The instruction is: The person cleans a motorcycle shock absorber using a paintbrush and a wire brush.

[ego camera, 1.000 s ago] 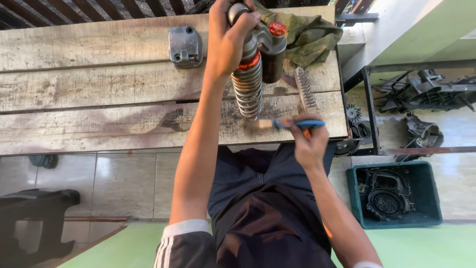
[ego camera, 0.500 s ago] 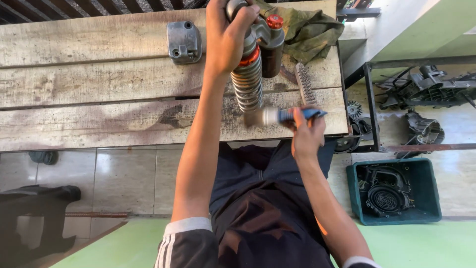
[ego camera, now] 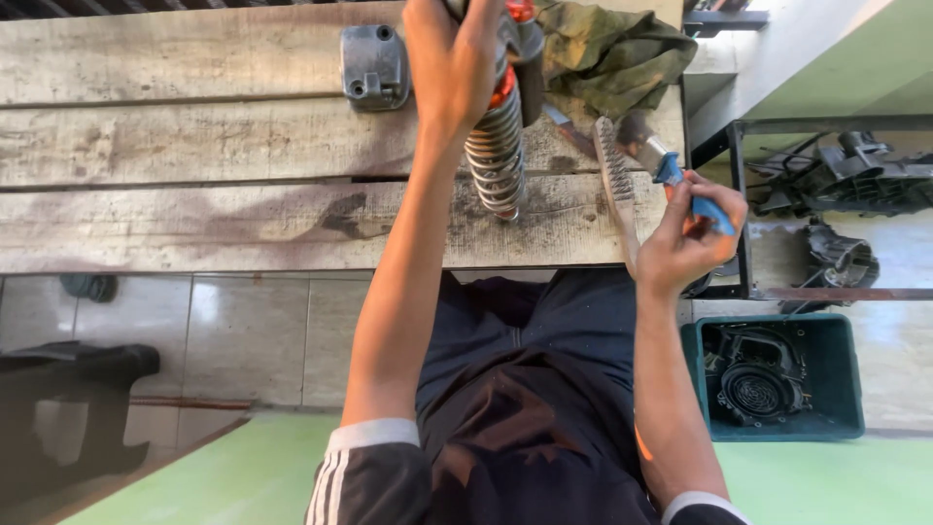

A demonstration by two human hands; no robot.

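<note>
Clearly both hands are busy at the edge of a weathered wooden bench (ego camera: 194, 214). The left hand (ego camera: 452, 58) is wrapped shut around the upper end of a shock absorber (ego camera: 498, 146), holding it upright so that its grey coil spring hangs below the fist and its lower end rests on the planks. A red collar shows just under the fingers. The right hand (ego camera: 685, 238) is closed on the blue handle of a small tool (ego camera: 671, 175), whose metal head points up and away from the palm, toward the spring but apart from it. Between the 2 hands lies a wire brush (ego camera: 614, 180), bristles facing the shock absorber, its wooden handle running off the bench edge.

Beyond the left hand sit a grey metal cover plate (ego camera: 374, 66) and a crumpled green rag (ego camera: 612, 53). Below the right hand stands a teal crate (ego camera: 850, 389) with an engine part inside.

As a judgement, the shock absorber stands on a narrow foot and is steadied by 1 hand only, so a sideways push from the tool could tip or skid it. The brush, overhanging the edge, could be knocked off by the right wrist.
</note>
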